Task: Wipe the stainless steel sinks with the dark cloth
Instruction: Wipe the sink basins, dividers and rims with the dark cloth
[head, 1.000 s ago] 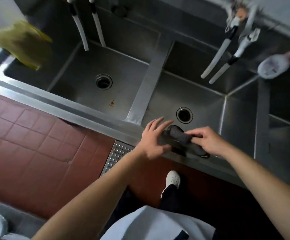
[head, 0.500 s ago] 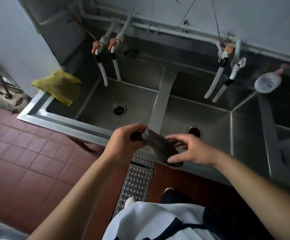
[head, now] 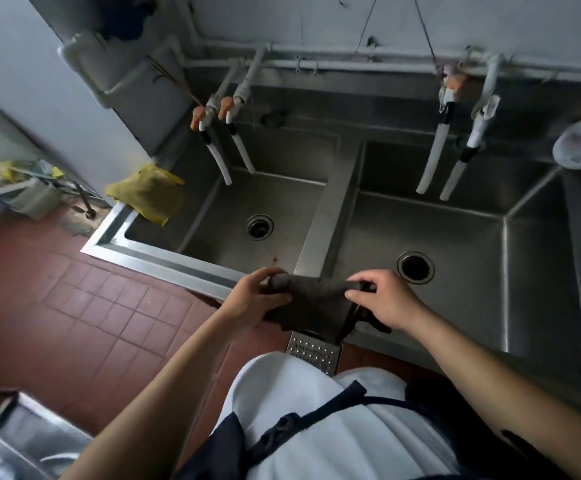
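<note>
- While it hangs over the front rim of the stainless steel sinks [head: 164, 259], the dark cloth [head: 313, 299] is stretched between two bare hands, its lower edge drooping toward the floor.
- One end is gripped by the left hand [head: 252, 301], fingers curled around it.
- At the other end, the right hand [head: 386, 301] pinches the cloth between thumb and fingertips.
- Both hands sit just in front of the divider between the left basin [head: 233, 216] and the right basin [head: 455, 258]; each basin has a round drain.
- Draped over the far left corner of the sink lies a yellow rag [head: 147, 194].
- Above each basin, two white hoses [head: 431, 161] hang from wall taps.
- Below lies a red tiled floor [head: 57, 306] with a perforated metal grate [head: 313, 351].
</note>
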